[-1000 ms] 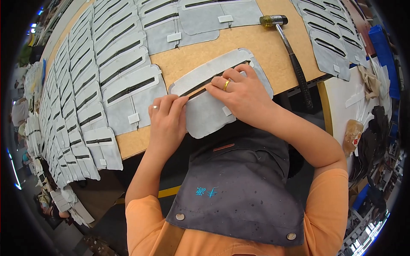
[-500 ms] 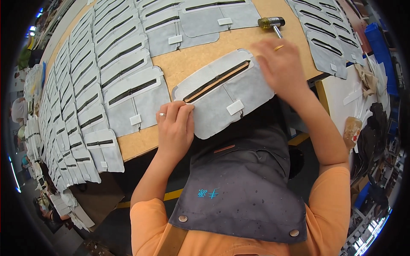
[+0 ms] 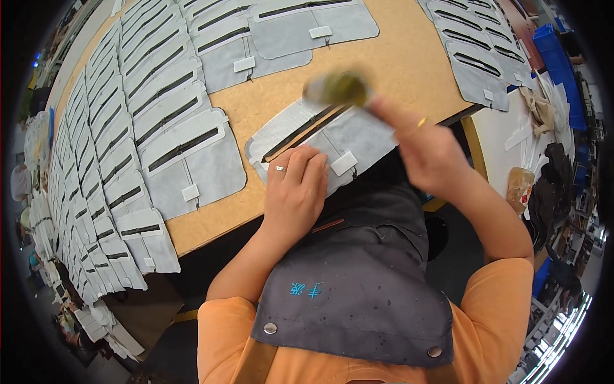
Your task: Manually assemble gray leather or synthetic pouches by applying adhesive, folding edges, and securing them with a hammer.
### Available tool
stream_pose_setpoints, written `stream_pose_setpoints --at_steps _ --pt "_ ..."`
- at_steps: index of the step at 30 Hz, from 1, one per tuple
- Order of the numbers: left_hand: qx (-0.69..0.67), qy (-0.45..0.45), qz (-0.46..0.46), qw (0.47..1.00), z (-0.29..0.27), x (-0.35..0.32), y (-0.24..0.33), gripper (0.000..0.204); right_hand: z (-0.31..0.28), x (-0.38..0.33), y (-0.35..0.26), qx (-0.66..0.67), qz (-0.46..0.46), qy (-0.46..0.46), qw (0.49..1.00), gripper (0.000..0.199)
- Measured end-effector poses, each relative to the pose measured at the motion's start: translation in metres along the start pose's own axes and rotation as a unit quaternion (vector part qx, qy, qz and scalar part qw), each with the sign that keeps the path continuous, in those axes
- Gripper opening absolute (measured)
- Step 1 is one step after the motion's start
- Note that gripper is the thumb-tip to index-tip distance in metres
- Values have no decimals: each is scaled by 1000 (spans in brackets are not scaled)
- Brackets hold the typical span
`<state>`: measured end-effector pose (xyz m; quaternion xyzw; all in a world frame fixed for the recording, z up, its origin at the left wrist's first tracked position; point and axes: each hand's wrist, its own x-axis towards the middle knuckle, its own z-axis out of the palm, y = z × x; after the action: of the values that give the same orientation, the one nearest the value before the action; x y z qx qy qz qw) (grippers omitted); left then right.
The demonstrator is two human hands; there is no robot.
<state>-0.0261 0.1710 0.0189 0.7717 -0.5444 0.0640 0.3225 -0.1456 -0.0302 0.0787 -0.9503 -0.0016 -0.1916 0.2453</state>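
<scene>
A grey leather-like panel [image 3: 371, 136] lies at the table's near edge, its lower part reaching past it. Across it runs a slot with black zipper edges [image 3: 291, 137], and a small white tag [image 3: 344, 163] sits below. My left hand [image 3: 296, 185] holds the panel, its bent fingers pressed together on top by the slot's left end; its thumb is hidden. My right hand [image 3: 435, 157] is closed round a hammer [image 3: 340, 88], whose yellowish head is smeared by motion over the panel's upper right part. The hammer's handle is mostly hidden by the hand.
Overlapping rows of similar panels [image 3: 192, 150] cover the table's left side, with more at the far edge and a stack [image 3: 476, 70] on the right. Bare wooden tabletop [image 3: 416, 57] lies between them. A side surface at right holds scraps and a brownish container [image 3: 519, 185].
My right hand has picked the hammer up from the tabletop and brought it left over the panel. My left hand has shifted right, farther onto the panel.
</scene>
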Motion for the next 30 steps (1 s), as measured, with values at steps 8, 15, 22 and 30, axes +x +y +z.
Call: stream_pose_setpoints --at_steps 8,15,22,30 --pt "-16 2 -28 999 -2 -1 1 20 -18 22 -25 65 9 79 995 70" --pt "69 -67 -27 995 -6 5 1 24 -7 -12 -8 -97 150 -166 970 60" --pt "-2 -133 -44 990 -20 37 -9 27 -7 -13 40 -119 178 117 970 54" --pt "10 -86 -123 989 3 71 -20 39 39 2 44 2 129 190 973 22"
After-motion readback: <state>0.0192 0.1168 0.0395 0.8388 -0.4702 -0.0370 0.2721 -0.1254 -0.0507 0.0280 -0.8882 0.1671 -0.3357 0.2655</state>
